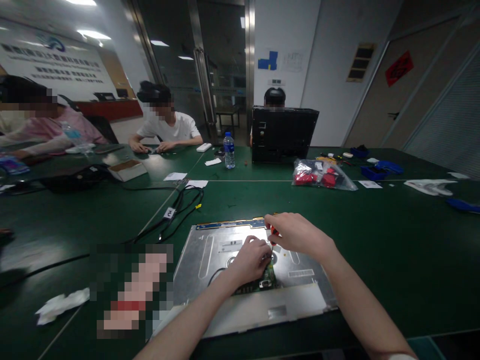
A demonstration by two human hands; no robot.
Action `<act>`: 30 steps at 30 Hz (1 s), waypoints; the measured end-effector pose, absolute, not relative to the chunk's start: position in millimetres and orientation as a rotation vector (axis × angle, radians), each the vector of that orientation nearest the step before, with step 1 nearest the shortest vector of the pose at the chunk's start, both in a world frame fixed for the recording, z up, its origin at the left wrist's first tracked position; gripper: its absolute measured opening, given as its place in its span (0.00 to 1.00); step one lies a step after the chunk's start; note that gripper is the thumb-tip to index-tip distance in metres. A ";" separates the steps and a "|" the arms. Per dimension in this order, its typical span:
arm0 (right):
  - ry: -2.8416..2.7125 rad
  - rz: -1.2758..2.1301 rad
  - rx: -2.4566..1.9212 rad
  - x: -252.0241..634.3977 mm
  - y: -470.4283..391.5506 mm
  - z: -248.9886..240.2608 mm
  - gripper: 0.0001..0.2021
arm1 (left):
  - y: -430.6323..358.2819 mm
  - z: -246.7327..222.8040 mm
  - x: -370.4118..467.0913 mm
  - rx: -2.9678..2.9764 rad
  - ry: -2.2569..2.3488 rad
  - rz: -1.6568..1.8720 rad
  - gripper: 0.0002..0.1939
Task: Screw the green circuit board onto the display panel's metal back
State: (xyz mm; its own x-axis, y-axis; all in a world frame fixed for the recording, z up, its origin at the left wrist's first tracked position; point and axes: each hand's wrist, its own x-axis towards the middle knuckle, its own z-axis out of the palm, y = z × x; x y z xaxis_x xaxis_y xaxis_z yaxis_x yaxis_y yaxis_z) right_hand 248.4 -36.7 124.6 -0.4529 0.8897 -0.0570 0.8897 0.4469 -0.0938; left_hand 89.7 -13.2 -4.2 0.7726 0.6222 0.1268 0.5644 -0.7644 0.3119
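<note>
A silver metal panel [195, 257], like the back of a flat display, lies on the table in front of me. Upright in my right hand [296, 232] is a screwdriver with an orange-red handle [274, 237]; its shaft points down at a green circuit board [268, 275] on the panel. The fingers of my left hand [252, 259] are curled at the upper part of that board, close to the shaft. What they pinch, if anything, is hidden. Along the panel's far edge runs a narrow blue circuit strip [225, 225].
Black cables [180, 205] lie left of the panel, with crumpled tissue [62, 305] nearer me. Beyond stand a water bottle [229, 151] and a black monitor-like casing [285, 135]. A plastic bag with red items [322, 176] is at right. Several people sit across the green table [375, 240].
</note>
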 end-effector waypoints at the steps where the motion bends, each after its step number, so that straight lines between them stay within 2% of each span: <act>1: -2.674 0.199 -1.618 249.3 -37.2 125.1 0.07 | -13.3 -3.9 89.8 2.707 0.925 0.323 0.05; 11: -2.727 0.349 -1.429 251.3 -38.8 126.6 0.09 | -12.8 -6.1 90.0 2.712 0.882 0.334 0.07; 20: -2.655 0.188 -1.692 252.9 -41.2 128.9 0.08 | -11.8 -9.9 90.3 2.770 0.911 0.316 0.07; 30: -2.664 0.091 -1.756 252.3 -39.7 128.5 0.10 | -12.6 -8.5 89.9 2.780 0.935 0.335 0.07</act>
State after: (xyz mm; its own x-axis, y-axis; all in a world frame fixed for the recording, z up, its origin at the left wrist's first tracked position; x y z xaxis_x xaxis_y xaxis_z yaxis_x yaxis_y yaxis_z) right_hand 252.3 -39.7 128.5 -0.3936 0.9163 -0.0732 0.9192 0.3933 -0.0201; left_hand 89.9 -12.6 -8.5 0.7756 0.6126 0.1520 0.5698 -0.7832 0.2489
